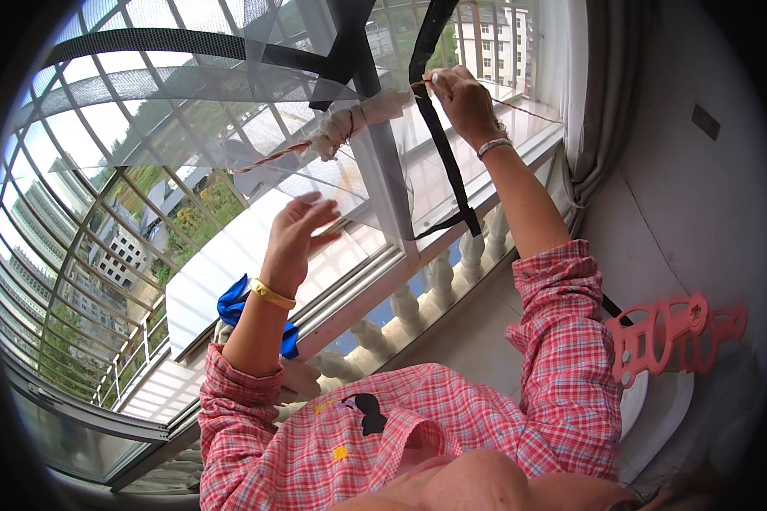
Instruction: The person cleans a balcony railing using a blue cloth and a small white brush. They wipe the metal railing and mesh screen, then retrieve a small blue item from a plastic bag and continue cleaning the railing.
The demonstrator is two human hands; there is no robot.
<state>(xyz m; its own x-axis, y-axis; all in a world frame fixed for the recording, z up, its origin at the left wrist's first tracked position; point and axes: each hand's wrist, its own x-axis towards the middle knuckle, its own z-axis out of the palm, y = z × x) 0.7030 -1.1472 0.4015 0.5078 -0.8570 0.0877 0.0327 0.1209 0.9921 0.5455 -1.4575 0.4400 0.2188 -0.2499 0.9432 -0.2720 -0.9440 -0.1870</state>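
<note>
My right hand [463,102] is raised at the upper centre, its fingers closed on a thin twisted cord [525,112] that runs off to the right towards the window frame. Left of it, a whitish wrapping [365,118] is bound around the cord, and a twisted red and yellowish stretch [271,158] comes out at its lower left. Sheer mesh netting [220,83] with black bands [444,147] hangs about the cord. Below the wrapping is my left hand [302,230], slightly blurred, fingers apart and holding nothing.
An open window frame [351,274] crosses before me, with metal bars [96,198] beyond. A white board [230,262] lies on the ledge, near blue fabric [232,306]. Stone balusters [406,306] stand below. At right are a grey curtain [613,121] and a red openwork plastic piece [658,338].
</note>
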